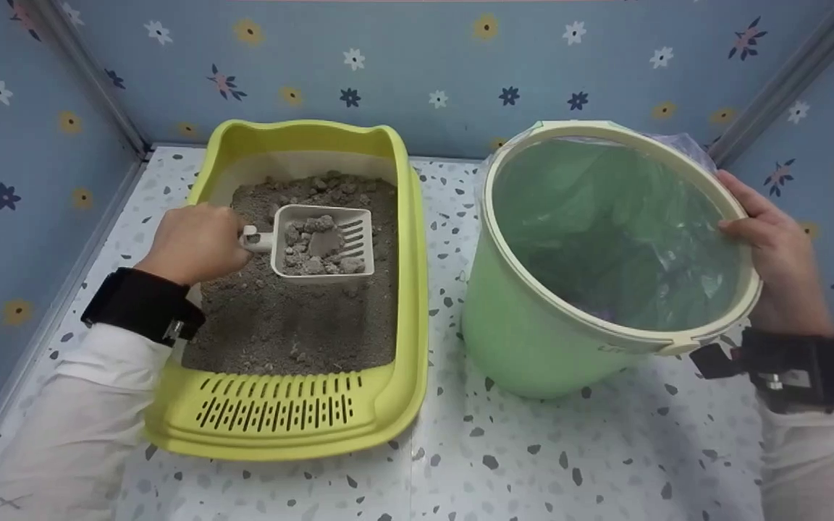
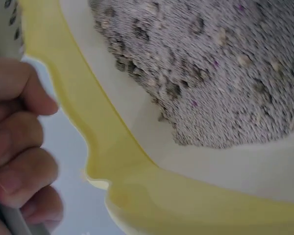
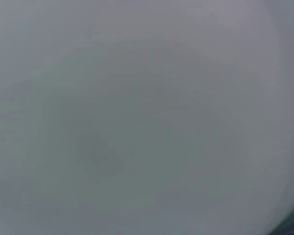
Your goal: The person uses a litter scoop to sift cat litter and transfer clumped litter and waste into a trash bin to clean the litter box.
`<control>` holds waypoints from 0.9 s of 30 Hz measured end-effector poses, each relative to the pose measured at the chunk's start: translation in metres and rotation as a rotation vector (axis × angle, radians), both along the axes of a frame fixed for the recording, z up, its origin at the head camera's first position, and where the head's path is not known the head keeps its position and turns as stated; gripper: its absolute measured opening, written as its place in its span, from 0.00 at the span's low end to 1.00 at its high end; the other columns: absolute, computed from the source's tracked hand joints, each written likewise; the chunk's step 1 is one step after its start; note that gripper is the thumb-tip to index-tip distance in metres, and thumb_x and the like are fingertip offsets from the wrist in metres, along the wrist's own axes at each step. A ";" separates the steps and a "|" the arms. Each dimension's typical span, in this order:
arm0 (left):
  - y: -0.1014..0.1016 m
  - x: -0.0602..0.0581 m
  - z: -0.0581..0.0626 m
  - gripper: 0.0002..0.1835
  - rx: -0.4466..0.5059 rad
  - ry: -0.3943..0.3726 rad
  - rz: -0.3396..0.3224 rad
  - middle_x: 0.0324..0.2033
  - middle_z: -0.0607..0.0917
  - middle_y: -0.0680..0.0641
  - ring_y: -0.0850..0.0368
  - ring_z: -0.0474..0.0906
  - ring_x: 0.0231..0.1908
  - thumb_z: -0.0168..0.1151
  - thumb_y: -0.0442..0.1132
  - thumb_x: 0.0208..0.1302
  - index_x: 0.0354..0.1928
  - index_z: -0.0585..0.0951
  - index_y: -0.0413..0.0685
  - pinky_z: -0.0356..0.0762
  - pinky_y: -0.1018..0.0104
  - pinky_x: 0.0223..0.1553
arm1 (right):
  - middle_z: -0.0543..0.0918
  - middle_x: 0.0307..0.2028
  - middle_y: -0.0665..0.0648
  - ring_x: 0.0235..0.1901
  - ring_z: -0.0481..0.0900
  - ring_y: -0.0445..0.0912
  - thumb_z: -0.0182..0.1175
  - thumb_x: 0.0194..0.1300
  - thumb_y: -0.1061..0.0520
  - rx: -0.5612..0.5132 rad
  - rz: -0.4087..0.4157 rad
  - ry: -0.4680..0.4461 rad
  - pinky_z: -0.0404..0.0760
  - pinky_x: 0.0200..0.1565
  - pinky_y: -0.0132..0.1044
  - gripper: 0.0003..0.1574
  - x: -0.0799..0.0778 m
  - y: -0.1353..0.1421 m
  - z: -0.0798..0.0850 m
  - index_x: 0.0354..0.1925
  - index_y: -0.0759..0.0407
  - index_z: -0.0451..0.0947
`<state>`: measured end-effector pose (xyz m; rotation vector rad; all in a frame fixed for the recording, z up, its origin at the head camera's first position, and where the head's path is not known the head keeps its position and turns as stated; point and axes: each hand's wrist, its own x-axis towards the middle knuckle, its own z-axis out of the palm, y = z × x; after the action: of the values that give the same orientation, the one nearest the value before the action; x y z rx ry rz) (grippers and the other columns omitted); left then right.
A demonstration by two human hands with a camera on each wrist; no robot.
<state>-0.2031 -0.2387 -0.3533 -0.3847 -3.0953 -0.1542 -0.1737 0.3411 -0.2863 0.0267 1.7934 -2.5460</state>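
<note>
Head view recorded one yellow litter tray (image 1: 410, 304) at 9 o'clock and one green bucket (image 1: 525, 325) at 3 o'clock, near each other but apart. Left hand (image 1: 196, 242) was curled round the handle of one white scoop (image 1: 324, 250), held over the grey litter (image 1: 294, 325) with several clumps (image 1: 319, 242) in it. Right hand (image 1: 775, 253) gripped the bucket's cream rim (image 1: 739, 210) at its 3 o'clock edge, thumb over the lip; bucket tilted, lined with one clear bag (image 1: 605, 224). Right wrist view was a featureless blur
</note>
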 end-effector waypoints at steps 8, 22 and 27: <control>-0.001 -0.002 0.003 0.16 0.126 -0.291 0.035 0.13 0.61 0.54 0.58 0.58 0.15 0.60 0.41 0.49 0.15 0.63 0.53 0.57 0.64 0.18 | 0.52 0.72 0.54 0.56 0.75 0.42 0.45 0.65 0.74 0.048 -0.025 0.000 0.74 0.52 0.32 0.38 0.000 0.000 0.001 0.70 0.53 0.57; -0.006 -0.005 -0.003 0.09 0.252 -0.509 0.027 0.16 0.64 0.54 0.60 0.57 0.16 0.61 0.37 0.46 0.21 0.68 0.48 0.58 0.67 0.17 | 0.54 0.72 0.54 0.59 0.72 0.41 0.46 0.66 0.72 0.093 -0.023 0.025 0.73 0.53 0.31 0.37 0.001 0.000 0.000 0.70 0.53 0.58; -0.004 -0.006 -0.004 0.09 0.268 -0.510 0.021 0.16 0.65 0.53 0.60 0.58 0.16 0.61 0.36 0.46 0.21 0.69 0.48 0.59 0.67 0.16 | 0.53 0.72 0.52 0.65 0.65 0.42 0.48 0.66 0.71 0.118 -0.041 0.013 0.72 0.53 0.30 0.37 0.001 0.000 0.000 0.70 0.52 0.57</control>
<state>-0.2095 -0.2428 -0.3570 -0.3476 -3.4914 -0.7703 -0.1723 0.3412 -0.2864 0.0497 1.9656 -2.4690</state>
